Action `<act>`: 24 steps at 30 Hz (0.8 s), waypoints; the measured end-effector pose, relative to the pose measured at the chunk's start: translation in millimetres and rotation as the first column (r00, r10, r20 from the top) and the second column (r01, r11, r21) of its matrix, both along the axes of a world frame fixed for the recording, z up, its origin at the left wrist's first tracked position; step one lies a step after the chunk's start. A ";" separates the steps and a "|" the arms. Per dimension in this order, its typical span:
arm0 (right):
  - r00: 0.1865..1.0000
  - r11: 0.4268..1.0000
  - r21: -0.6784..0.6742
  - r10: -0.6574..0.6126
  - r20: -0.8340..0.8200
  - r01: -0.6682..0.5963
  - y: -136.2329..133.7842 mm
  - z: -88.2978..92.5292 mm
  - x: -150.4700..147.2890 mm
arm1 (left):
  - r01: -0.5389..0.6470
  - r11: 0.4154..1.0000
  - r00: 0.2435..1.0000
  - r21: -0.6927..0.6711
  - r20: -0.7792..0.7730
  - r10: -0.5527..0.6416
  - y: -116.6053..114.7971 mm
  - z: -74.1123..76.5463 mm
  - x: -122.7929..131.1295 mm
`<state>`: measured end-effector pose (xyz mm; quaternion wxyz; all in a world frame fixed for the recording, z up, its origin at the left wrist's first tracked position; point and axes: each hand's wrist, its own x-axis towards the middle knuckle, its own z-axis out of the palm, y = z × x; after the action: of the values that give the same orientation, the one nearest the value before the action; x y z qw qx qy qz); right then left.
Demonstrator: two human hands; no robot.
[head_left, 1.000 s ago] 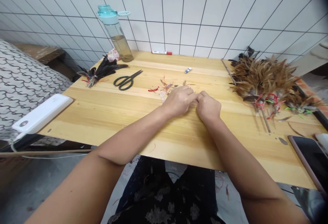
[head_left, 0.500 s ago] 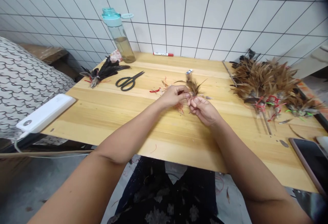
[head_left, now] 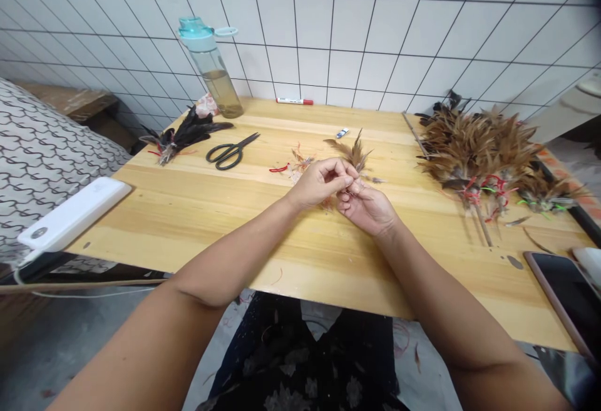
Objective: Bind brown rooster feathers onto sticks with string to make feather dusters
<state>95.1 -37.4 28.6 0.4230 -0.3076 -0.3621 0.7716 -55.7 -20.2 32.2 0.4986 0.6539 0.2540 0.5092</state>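
My left hand [head_left: 320, 180] pinches thumb and forefinger together at the base of a small bunch of brown feathers [head_left: 355, 153], whose tips fan out beyond the fingers. Against it, fingertips touching, is my right hand [head_left: 369, 205], with its fingers curled in. What the right fingers grip is hidden. Red and orange thread scraps [head_left: 300, 163] lie left of and under the hands. Just past the feathers rests a small blue-and-white piece [head_left: 342, 133].
Black-handled scissors [head_left: 231, 153], dark feathers [head_left: 181, 134] and a water bottle [head_left: 213, 76] are at left. A red-capped marker [head_left: 295, 101] lies by the wall. Tied brown feather bunches [head_left: 474, 141] and a phone [head_left: 563, 295] are at right. A white device [head_left: 75, 213] sits at the left edge.
My right hand has turned and opened its curl slightly, palm more upward. My left fingers have shifted over the feather base, and the feathers look more spread. The view has shifted slightly.
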 end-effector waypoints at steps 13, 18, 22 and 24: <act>0.974 0.977 0.147 0.124 0.190 -0.153 -0.8 -3.6 0.8 | 0.117 0.975 0.992 -0.186 -0.027 -0.124 1.4 5.2 -8.2; 0.980 0.972 0.127 0.190 0.064 -0.197 3.5 -11.0 7.9 | 0.061 0.996 0.992 -0.064 -0.104 -0.067 2.6 11.5 -13.8; 0.967 0.959 0.124 0.252 0.023 -0.253 6.8 -17.2 12.3 | 0.107 0.994 0.983 -0.030 -0.150 -0.110 2.1 15.4 -16.7; 0.961 0.954 0.119 0.275 0.018 -0.275 7.9 -19.0 14.2 | 0.139 0.989 0.976 -0.042 -0.162 -0.145 2.4 15.8 -17.4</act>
<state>109.4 -29.5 9.6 0.3291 -0.2289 -0.4475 0.7994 -73.2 -17.8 48.0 0.5210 0.7025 0.2549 0.4124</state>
